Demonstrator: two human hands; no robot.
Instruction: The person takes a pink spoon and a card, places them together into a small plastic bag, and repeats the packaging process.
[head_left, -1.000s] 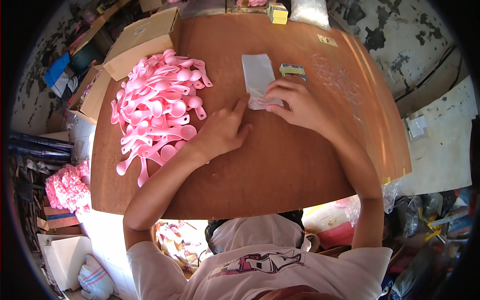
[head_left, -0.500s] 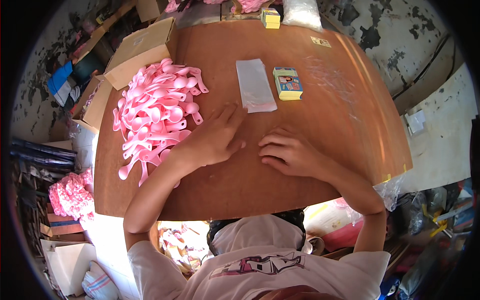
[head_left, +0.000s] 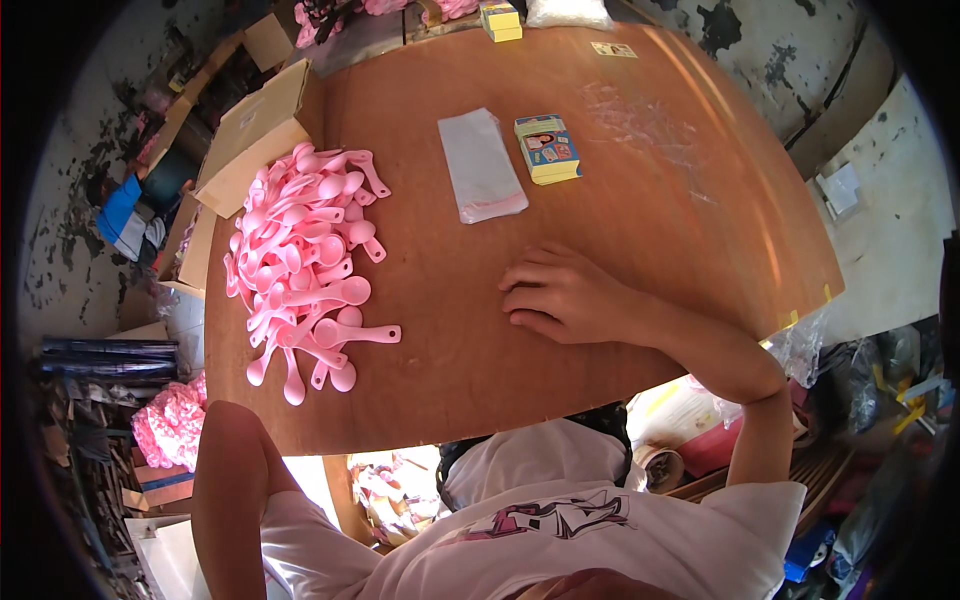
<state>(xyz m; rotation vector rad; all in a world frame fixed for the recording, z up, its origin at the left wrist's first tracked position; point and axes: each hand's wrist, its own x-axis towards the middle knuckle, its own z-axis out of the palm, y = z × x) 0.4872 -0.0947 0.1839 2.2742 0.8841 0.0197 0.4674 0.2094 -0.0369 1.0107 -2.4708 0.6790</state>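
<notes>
My right hand (head_left: 560, 298) rests flat on the table (head_left: 640, 200), fingers loose, grasping nothing — pink spoons (head_left: 300, 260) piled to its left. Left hand out of view.

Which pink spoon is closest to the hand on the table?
The pink spoon lying sideways at the pile's lower right edge, handle pointing toward the right hand. The other spoons lie farther left.

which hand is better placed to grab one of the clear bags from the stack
Right. The right hand rests flat on the table, just below the stack of clear bags. The left hand is off the table, out of view.
</notes>
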